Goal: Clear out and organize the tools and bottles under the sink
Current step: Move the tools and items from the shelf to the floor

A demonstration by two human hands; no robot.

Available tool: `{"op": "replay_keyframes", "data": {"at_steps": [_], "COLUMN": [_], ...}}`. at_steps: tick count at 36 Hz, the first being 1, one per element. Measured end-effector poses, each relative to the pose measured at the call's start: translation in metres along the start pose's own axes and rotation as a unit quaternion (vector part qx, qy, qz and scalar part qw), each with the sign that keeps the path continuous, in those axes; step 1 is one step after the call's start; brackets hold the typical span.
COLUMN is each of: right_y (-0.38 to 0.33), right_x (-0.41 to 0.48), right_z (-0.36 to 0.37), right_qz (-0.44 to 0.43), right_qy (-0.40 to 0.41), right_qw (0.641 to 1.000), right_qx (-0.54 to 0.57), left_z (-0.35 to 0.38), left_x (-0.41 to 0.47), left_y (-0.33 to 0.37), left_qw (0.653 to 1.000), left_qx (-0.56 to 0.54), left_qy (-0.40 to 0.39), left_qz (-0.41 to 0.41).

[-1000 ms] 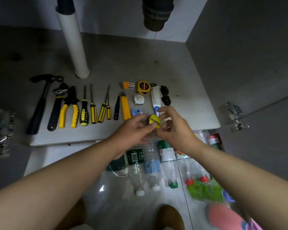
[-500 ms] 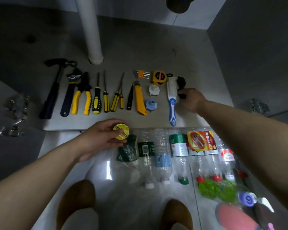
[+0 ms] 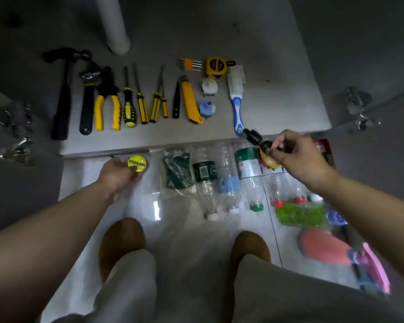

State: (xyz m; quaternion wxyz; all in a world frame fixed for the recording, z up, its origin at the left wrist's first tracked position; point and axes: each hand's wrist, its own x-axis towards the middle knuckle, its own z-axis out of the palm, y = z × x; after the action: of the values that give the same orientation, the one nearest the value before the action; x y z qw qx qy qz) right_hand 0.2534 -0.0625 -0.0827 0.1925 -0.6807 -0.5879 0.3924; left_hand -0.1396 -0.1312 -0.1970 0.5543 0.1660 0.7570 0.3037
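right hand (image 3: 296, 159) lifted black clip (image 3: 254, 137), yellow disc (image 3: 137, 163) lettering unreadable

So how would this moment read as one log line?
left hand: holds yellow round tin | right hand: pinches black object over bottles | tools: lined up

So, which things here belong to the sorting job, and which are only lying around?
Job:
- tool row, hammer to brush
- yellow round case in left hand
- black piece in right hand
- bottles

Lying about:
- white pipe
- door hinges
- pink brush
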Motion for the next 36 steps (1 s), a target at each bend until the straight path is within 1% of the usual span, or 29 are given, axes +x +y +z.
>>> {"op": "replay_keyframes", "data": {"at_steps": [3,5,11,13,15,19,21,23,25,28,32,34,36], "right_y": [0.018,0.033,0.073,0.084,0.095,0.113,0.119,0.127,0.136,0.144,0.134,0.122,0.103], "right_x": [-0.037,-0.061,-0.116,-0.127,-0.135,-0.146,-0.151,-0.153,-0.153,-0.152,-0.155,-0.153,-0.147], "right_z": [0.004,0.011,0.030,0.031,0.031,0.031,0.028,0.026,0.028,0.036,0.050,0.054,0.055], "right_qz": [0.052,0.096,0.228,0.258,0.273,0.276,0.274,0.268,0.255,0.220,0.177,0.158,0.114], "right_qy": [-0.028,-0.043,-0.036,-0.033,-0.032,-0.023,-0.026,-0.041,-0.069,-0.097,-0.096,-0.116,-0.122], "right_qw": [0.997,0.991,0.967,0.959,0.954,0.955,0.958,0.961,0.964,0.959,0.944,0.939,0.953], "right_qx": [0.055,0.080,0.104,0.110,0.116,0.102,0.081,0.057,-0.023,-0.148,-0.260,-0.281,-0.254], "left_z": [0.001,-0.001,-0.005,-0.007,-0.008,-0.010,-0.010,-0.009,-0.003,0.009,0.023,0.029,0.034], "left_x": [0.000,-0.005,-0.033,-0.044,-0.056,-0.081,-0.089,-0.092,-0.093,-0.095,-0.104,-0.114,-0.124], "left_y": [-0.007,-0.013,-0.013,-0.011,-0.008,0.001,0.009,0.017,0.024,0.034,0.041,0.045,0.051], "left_qw": [1.000,1.000,0.997,0.995,0.992,0.973,0.965,0.963,0.961,0.956,0.953,0.948,0.943], "left_qx": [0.026,0.025,0.079,0.094,0.118,0.186,0.209,0.218,0.229,0.250,0.263,0.274,0.283], "left_qy": [-0.002,-0.007,-0.026,-0.027,-0.051,-0.138,-0.158,-0.157,-0.157,-0.153,-0.145,-0.146,-0.149], "left_qz": [-0.003,-0.015,-0.008,-0.007,-0.009,-0.010,-0.005,0.002,0.013,0.031,0.049,0.069,0.090]}}
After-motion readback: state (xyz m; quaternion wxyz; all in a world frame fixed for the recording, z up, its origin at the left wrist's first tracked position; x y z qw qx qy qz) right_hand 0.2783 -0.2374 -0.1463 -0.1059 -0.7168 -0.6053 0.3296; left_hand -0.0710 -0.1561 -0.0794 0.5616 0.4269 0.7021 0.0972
